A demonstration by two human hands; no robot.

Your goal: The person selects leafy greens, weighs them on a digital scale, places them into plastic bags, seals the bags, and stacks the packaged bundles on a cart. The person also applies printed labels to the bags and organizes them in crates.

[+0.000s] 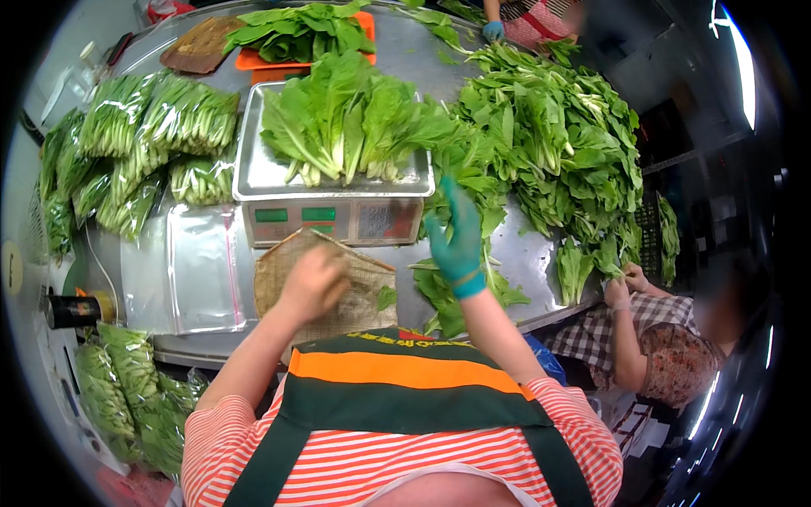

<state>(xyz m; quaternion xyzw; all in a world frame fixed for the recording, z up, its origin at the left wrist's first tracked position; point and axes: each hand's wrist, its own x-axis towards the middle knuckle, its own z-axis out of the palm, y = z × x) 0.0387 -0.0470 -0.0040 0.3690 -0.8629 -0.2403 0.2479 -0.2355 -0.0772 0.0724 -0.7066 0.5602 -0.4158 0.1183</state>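
Note:
My bare left hand (317,283) is above a woven tan mat (359,291) in front of the scale; its fingers look curled but are smeared by motion. My right hand (458,241), in a teal glove, is raised at the scale's right front corner. Its thumb stands apart from its stretched fingers, with nothing held. A bunch of leafy greens (351,127) lies on the metal tray (253,182) of the scale (338,220). Loose leaves (439,296) lie on the table under my right forearm.
A large heap of greens (549,135) covers the right. Bagged greens (152,127) are stacked left, beside flat clear bags (190,270). An orange tray (365,34) holds more greens at the back. A co-worker's hands (623,287) are at the right edge; another person's gloved hand (493,31) is far off.

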